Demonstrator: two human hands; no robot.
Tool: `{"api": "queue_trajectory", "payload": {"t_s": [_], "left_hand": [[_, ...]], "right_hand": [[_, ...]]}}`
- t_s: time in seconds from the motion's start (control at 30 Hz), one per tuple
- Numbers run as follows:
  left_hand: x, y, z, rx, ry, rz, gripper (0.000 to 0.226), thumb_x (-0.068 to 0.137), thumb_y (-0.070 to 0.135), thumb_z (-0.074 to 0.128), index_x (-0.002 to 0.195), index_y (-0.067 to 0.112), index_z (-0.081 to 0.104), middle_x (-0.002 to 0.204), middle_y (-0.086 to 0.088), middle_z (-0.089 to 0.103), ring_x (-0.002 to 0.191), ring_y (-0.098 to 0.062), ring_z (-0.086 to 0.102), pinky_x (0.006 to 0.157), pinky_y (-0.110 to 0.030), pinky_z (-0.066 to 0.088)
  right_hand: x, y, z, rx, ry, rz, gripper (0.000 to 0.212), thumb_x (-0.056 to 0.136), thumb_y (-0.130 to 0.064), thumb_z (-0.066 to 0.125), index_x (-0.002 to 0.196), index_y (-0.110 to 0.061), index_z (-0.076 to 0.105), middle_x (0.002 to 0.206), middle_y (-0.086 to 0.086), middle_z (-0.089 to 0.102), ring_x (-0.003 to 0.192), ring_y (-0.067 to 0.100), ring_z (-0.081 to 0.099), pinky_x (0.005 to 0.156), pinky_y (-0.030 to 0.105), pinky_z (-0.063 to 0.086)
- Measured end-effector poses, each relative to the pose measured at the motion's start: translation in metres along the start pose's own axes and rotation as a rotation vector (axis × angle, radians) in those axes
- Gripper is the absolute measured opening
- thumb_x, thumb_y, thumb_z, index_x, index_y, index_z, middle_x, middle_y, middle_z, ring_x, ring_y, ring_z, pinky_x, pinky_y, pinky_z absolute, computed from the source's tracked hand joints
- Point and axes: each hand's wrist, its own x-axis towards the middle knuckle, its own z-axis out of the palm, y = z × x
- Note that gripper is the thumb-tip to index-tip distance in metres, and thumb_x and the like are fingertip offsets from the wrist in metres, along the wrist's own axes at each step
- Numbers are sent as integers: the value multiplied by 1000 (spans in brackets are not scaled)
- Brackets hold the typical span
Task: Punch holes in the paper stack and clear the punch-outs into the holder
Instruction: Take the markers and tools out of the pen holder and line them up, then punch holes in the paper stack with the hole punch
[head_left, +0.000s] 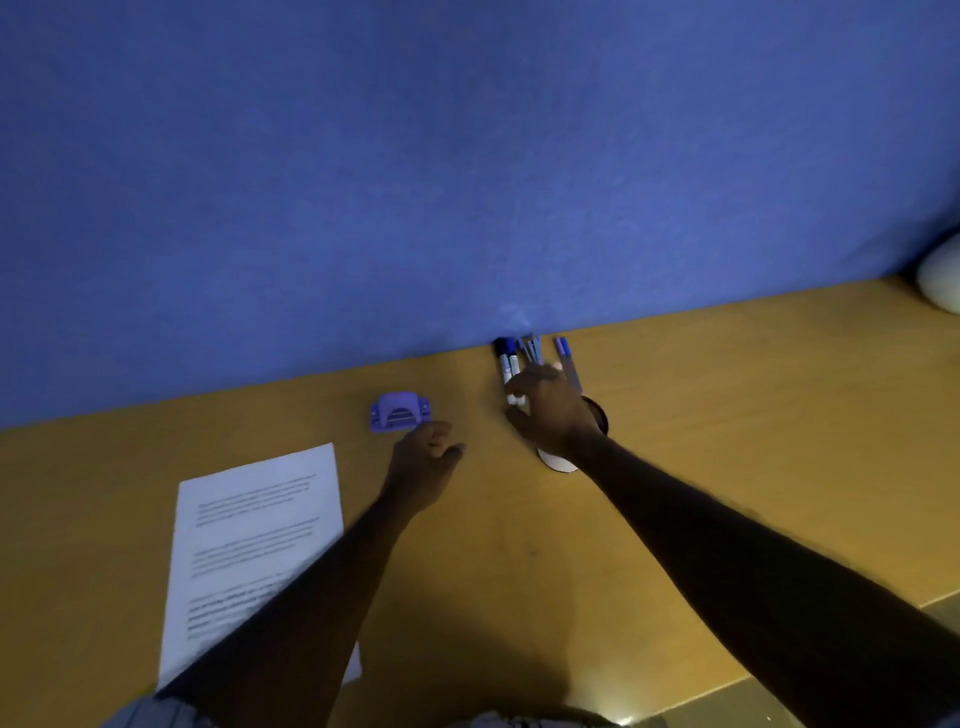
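Preparation looks to be the step in hand: nothing is punched yet, as far as the paper shows. The paper stack (254, 525) lies flat on the worktop (727, 415) at the near left, partly under the left forearm, its edges unmarked. The hole punch (399, 413) sits well beyond it, near the blue partition (467, 182), apart from the paper. The left hand (423, 467) hovers just beside the punch, fingers loosely curled and holding nothing. The right hand (553, 410) covers the holder (601, 415), which stands to the right of the punch with markers (508, 364) sticking out of it; the fingers curve towards the markers, but blur hides whether they grip the holder, pinch a marker, or only touch. My reading is that both tools are being reached for before punching starts. The next move would call for the left hand to close on the punch and bring it to the stack's edge, or the stack to it, with the sheets squared. The holder will want room inside for the punch-outs, so the markers may have to come out.
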Motion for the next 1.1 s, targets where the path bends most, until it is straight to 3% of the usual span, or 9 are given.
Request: {"api": "queue_trajectory", "payload": {"t_s": [0.13,0.43,0.6,0.7,0.77,0.83,0.9,0.97,1.1], "left_hand": [[-29,-18,-17,38,19,-3,38,85,23,70,120,8,60,117,-9,65,95,-12,59,75,-18,41],[-86,-81,-57,97,61,-99,44,86,26,69,126,9,58,125,-8,63,112,-23,61,91,-28,47],[-99,-113,-92,37,224,-191,40,85,27,71,120,10,60,120,-6,65,99,-16,61,82,-25,45],[-114,-142,-122,182,316,-235,43,85,30,69,123,13,59,129,-7,59,115,-23,56,99,-35,45],[-123,-162,-141,294,360,-241,46,84,34,69,124,16,57,134,-8,54,123,-26,50,105,-42,41],[-131,-180,-157,429,294,-276,62,80,50,67,133,21,49,145,-8,43,132,-28,42,109,-49,36],[-137,-194,-166,559,110,-342,92,73,75,56,147,28,26,160,-6,15,145,-29,19,114,-55,20],[-143,-206,-168,615,-19,-352,111,65,90,43,152,32,4,162,-3,-10,148,-29,-2,115,-57,5],[-145,-220,-164,690,-58,-292,114,66,93,21,152,24,-7,160,-6,-18,148,-29,-10,117,-58,-1]], "right_hand": [[-30,-34,24,33,-75,-18,27,87,-33,66,107,-16,67,105,2,64,101,20,58,86,35,49],[-73,-92,70,96,-282,46,26,87,-31,66,110,-18,66,104,-1,63,96,15,57,78,28,49],[-69,-126,91,316,-355,195,24,82,-25,72,102,-12,69,97,3,70,89,17,65,76,23,46],[-70,-151,105,397,-373,236,22,81,-22,72,101,-11,70,97,4,71,89,18,66,76,22,46],[-71,-165,116,429,-400,273,22,82,-23,72,101,-12,69,100,3,71,92,19,65,81,29,51],[-73,-178,125,454,-422,324,21,81,-24,71,97,-11,67,100,4,70,92,21,65,84,38,54],[-76,-188,133,467,-448,368,24,79,-27,71,94,-9,64,96,6,69,90,25,64,81,42,54],[-78,-197,137,477,-482,403,29,78,-29,72,95,-8,61,95,7,67,88,25,63,76,41,53],[-83,-214,143,646,-442,557,26,76,-23,74,94,-15,56,96,1,65,88,21,63,73,36,54]]}}
